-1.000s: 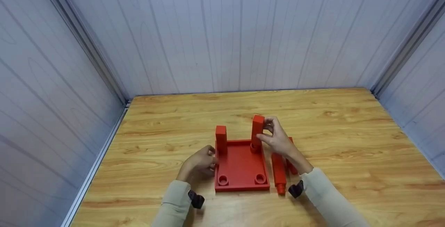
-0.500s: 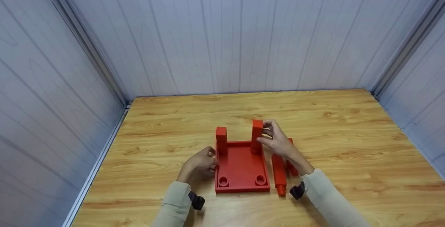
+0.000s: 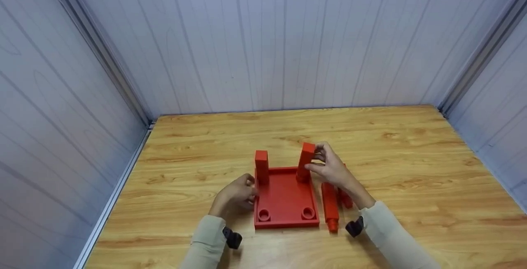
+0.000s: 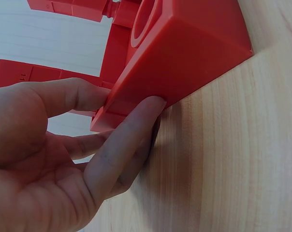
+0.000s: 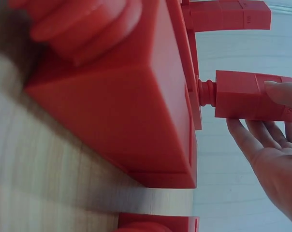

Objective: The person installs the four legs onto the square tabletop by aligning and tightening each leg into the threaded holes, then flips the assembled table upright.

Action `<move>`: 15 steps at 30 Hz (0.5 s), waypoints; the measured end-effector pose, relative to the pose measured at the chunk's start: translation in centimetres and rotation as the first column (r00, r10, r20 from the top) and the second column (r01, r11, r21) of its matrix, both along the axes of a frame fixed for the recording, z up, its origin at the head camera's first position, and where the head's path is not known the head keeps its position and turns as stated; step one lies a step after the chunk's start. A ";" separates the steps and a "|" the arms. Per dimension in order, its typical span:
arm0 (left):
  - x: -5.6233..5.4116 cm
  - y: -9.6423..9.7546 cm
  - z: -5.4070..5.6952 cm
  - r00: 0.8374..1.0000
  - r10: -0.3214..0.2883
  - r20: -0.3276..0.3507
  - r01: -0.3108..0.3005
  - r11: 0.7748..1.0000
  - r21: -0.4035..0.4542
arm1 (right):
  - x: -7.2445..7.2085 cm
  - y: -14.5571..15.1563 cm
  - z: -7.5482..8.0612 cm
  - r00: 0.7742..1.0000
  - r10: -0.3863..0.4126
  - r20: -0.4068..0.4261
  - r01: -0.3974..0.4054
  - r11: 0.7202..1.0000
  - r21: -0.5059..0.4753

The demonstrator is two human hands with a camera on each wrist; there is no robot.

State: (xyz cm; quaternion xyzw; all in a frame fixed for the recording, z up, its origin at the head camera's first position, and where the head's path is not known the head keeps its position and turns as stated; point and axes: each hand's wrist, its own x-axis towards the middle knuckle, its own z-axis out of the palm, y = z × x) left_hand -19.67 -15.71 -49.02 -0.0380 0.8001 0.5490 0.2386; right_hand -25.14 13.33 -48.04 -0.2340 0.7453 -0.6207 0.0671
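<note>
A red square-edged tabletop [image 3: 286, 199] lies underside up, with a raised rim and round sockets at its corners. My left hand [image 3: 239, 190] grips its left rim; in the left wrist view the thumb [image 4: 83, 94] reaches over the rim and a finger lies along the outer wall. Between thumb and fingers, my right hand [image 3: 331, 168] holds a red leg [image 3: 306, 157] at the far right socket. The leg leans slightly right, and its threaded end [image 5: 208, 93] shows in the right wrist view. Another red leg [image 3: 262, 164] stands upright at the far left corner.
Right of the tabletop a loose red leg [image 3: 329, 207] lies with its threaded end towards me. One more red leg [image 3: 346, 199] lies beside it, partly under the right forearm. The near corners show bare sockets [image 3: 308, 213]. Pale panels [image 3: 263, 42] enclose the wooden table [image 3: 197, 145].
The leg in my right hand has come down onto the far right socket, then tipped a little to the right. My left hand stays on the rim.
</note>
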 end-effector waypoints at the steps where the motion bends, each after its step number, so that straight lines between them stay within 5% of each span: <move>1: 0.0 0.0 0.0 1.000 0.002 0.001 -0.002 1.000 0.002 | 0.1 -0.1 0.0 1.000 -0.013 -0.010 0.013 1.000 0.014; 7: 0.0 -0.1 0.1 1.000 -0.015 -0.019 0.015 1.000 -0.024 | 0.6 -0.6 0.5 0.994 -0.061 -0.088 0.068 0.994 0.082; 15: -0.1 -0.1 0.2 0.999 -0.027 -0.039 0.026 0.999 -0.038 | 2.0 -0.9 2.8 0.997 -0.033 -0.073 0.043 0.989 0.141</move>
